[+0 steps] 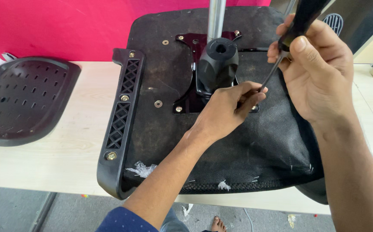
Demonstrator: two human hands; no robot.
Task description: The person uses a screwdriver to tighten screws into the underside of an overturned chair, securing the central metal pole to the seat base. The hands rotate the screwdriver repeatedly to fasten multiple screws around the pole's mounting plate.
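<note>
An upturned black chair seat (165, 124) lies on a pale wooden table (66, 150), underside up. At its middle sit a black mechanism plate (186, 103) and a black hub (218, 64) with a chrome post (216, 19) rising from it. My right hand (319, 73) grips the black handle of a screwdriver (300, 21), whose shaft slants down to the plate's near right corner. My left hand (229, 109) pinches the screwdriver's tip at that corner, hiding the screw. A black armrest bracket (120, 124) is bolted along the seat's left edge.
A perforated black plastic chair back (21, 99) lies on the table at the left. A pink wall (66, 25) stands behind. Scraps of clear plastic (142, 169) cling to the seat's front edge. Grey floor and a bare foot (217, 224) show below.
</note>
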